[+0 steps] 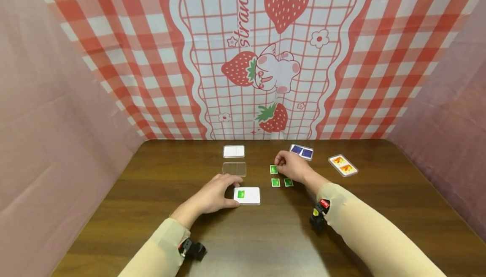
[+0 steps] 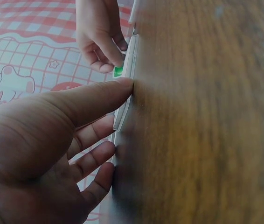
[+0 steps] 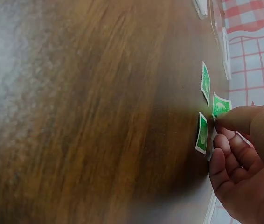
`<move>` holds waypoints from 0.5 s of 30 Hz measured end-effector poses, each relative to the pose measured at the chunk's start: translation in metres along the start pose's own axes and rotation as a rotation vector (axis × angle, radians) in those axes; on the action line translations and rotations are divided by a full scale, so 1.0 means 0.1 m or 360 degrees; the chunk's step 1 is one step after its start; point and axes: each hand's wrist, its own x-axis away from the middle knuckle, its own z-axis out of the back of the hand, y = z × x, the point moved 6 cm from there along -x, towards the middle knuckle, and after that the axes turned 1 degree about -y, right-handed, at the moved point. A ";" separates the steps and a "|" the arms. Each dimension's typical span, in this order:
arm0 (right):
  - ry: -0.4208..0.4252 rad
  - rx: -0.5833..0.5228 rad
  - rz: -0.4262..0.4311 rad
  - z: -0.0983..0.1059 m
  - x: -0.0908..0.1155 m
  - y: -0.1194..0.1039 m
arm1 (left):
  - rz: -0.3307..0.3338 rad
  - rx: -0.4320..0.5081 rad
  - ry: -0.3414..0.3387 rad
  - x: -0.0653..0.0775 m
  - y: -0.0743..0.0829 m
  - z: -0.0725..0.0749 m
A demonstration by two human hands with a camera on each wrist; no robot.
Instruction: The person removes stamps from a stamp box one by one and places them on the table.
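Note:
My left hand [image 1: 217, 193] holds a flat white rectangular case [image 1: 251, 196] on the table, thumb at its near edge and index finger at its far edge. A small green picture square [image 1: 241, 194] with a pale border lies on the left part of that case. At the right, the thumb and fingertips of my right hand [image 1: 295, 166] pinch the edge of another green square [image 1: 274, 169], which appears slightly raised in the right wrist view [image 3: 221, 105]. Two more green squares, one left [image 1: 275, 183] and one right [image 1: 288, 182], lie just in front of this hand.
Behind my left hand lie a transparent case [image 1: 234, 169] and a second white case [image 1: 233, 151]. A case with two dark blue squares [image 1: 306, 153] is partly behind my right hand. Farther right is a case with two orange pictures [image 1: 343, 165]. Checked cloth [image 1: 159, 99] hangs at the table's back edge.

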 end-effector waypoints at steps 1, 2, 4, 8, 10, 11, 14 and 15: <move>0.0000 0.0009 0.0007 0.00 0.00 0.00 | -0.0003 0.0004 0.0007 0.00 -0.02 -0.01; 0.0001 0.0017 0.0007 -0.01 -0.01 0.00 | -0.0003 0.0000 0.0009 0.00 -0.03 -0.02; 0.0010 0.0035 0.0002 -0.02 -0.01 0.00 | 0.0010 0.0006 0.0011 0.00 -0.06 -0.04; 0.0008 0.0060 -0.0032 -0.03 -0.01 0.01 | 0.0022 0.0005 0.0003 0.00 -0.11 -0.08; 0.0008 0.0055 -0.0051 -0.03 0.00 0.01 | 0.0023 0.0004 0.0006 -0.01 -0.12 -0.08; 0.0007 0.0053 -0.0062 -0.03 0.00 0.02 | 0.0027 0.0007 0.0004 -0.01 -0.13 -0.09; 0.0005 0.0038 -0.0086 -0.03 -0.01 0.04 | 0.0016 -0.0001 0.0004 -0.01 -0.15 -0.09; 0.0007 0.0032 -0.0093 -0.03 -0.01 0.04 | 0.0011 -0.0005 0.0002 -0.02 -0.16 -0.10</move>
